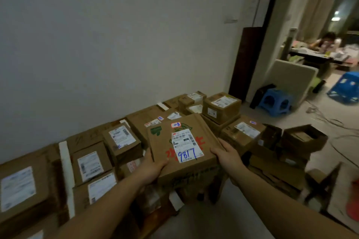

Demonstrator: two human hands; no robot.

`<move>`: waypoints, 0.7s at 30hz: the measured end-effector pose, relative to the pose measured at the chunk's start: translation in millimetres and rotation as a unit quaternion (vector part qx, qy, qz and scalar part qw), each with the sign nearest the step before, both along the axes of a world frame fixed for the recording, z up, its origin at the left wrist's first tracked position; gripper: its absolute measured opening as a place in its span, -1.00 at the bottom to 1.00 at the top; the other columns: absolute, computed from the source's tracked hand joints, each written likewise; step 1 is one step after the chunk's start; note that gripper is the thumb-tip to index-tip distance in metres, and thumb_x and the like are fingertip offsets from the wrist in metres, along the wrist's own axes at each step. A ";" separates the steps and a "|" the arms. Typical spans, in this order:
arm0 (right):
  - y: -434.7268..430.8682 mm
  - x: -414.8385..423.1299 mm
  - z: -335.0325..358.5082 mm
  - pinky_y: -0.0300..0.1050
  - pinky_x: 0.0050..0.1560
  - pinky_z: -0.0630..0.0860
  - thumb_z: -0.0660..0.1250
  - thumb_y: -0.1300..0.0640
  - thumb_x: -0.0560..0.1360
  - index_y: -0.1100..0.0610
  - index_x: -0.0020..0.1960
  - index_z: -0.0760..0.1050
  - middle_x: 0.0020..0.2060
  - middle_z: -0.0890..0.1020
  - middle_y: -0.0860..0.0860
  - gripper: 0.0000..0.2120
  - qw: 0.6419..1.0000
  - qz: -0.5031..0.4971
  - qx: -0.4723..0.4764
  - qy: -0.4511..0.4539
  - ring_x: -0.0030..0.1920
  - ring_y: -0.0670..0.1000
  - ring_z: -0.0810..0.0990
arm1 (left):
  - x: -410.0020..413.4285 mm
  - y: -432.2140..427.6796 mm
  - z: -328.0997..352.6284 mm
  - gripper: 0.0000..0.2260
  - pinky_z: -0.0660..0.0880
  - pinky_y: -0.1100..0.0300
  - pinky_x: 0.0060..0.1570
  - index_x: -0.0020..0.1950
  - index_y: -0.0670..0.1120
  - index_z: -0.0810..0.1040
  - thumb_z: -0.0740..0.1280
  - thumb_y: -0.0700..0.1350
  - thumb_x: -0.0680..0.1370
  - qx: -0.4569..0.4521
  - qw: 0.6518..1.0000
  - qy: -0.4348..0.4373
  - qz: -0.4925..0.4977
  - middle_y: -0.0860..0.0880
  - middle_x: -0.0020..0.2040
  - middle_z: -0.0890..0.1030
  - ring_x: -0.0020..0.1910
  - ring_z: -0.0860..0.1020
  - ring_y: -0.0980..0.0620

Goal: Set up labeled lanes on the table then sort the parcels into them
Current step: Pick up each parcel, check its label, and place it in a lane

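- My two hands are nearest. The left hand [153,169] grips the near-left corner of the box [165,145] with its thumb on top, and the fingers below are hidden. The right hand [225,156] wraps the near-right corner, with its fingers lying along the right side.
- I'm holding the box level over the near edge of the worktop [83,138]. I cannot tell whether its underside touches anything.
- Its label [185,148] faces up and has "9817" written on it in blue. A small tag [175,124] sits near the far edge.
- I judge this to be the sorting step: read the label, pick the lane, set the box down.
- To do it well, I should keep both corners gripped and the box flat. It should go down squarely between two strips, touching neither, with the label up and no other parcel's label covered.
- The free spaces look tight, so I may need to stack it or nudge a neighbour aside.
- Counts:
- I hold one box.
- I can make out three white strips: left [66,176], middle [124,122] and far [162,105].
- Four labelled parcels lie plainly left of the box.
- At least four more sit far and to the right, some of them stacked.
- One open carton [304,137] sits at the right.
- Two blue stools stand on the floor, one nearer [275,103] and one farther right [345,87].
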State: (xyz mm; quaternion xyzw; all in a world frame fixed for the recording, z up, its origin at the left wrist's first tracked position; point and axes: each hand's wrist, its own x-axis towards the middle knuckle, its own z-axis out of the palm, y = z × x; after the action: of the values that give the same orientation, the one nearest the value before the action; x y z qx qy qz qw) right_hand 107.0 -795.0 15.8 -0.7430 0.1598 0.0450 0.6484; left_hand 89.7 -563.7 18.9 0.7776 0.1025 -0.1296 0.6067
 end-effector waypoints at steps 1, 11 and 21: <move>-5.0 15.7 -3.1 -0.08 0.03 0.45 0.27 0.10 0.57 0.00 0.50 0.24 0.36 0.43 0.09 -0.48 1.000 0.022 -0.008 0.000 0.00 -0.01 0.50 | 5.8 -7.8 -4.4 -0.39 0.39 0.11 0.24 0.51 -0.02 0.07 0.32 -0.09 0.56 0.010 1.000 -0.005 0.019 -0.10 0.38 0.41 0.27 0.46 -0.08; -42.3 117.3 -23.7 0.02 0.34 0.30 0.19 -0.09 0.59 -0.08 0.39 0.30 0.14 0.45 -0.16 -0.61 0.937 0.280 -0.196 -0.071 0.29 0.00 0.43 | 38.7 -73.4 -22.4 -0.26 0.39 0.14 0.19 0.53 0.06 -0.08 0.35 -0.06 0.52 0.014 0.987 -0.007 0.160 0.00 0.37 0.38 0.23 0.45 0.02; -93.7 137.5 -48.3 -0.14 0.18 0.40 0.24 -0.19 0.53 -0.02 0.35 0.40 0.33 0.39 0.02 -0.54 0.855 0.313 -0.364 -0.197 0.17 -0.06 0.43 | 49.4 -86.1 -22.8 -0.24 0.47 0.19 0.12 0.44 -0.01 0.13 0.46 0.11 0.39 0.219 0.967 0.014 0.127 -0.01 0.37 0.34 0.22 0.42 0.06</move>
State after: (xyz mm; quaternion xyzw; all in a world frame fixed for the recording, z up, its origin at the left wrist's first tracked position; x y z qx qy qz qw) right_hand 244.4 -888.7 -32.6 -0.9300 -0.2077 0.0372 0.3010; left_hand 139.2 -649.9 -3.9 0.8704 0.2346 -0.0365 0.4313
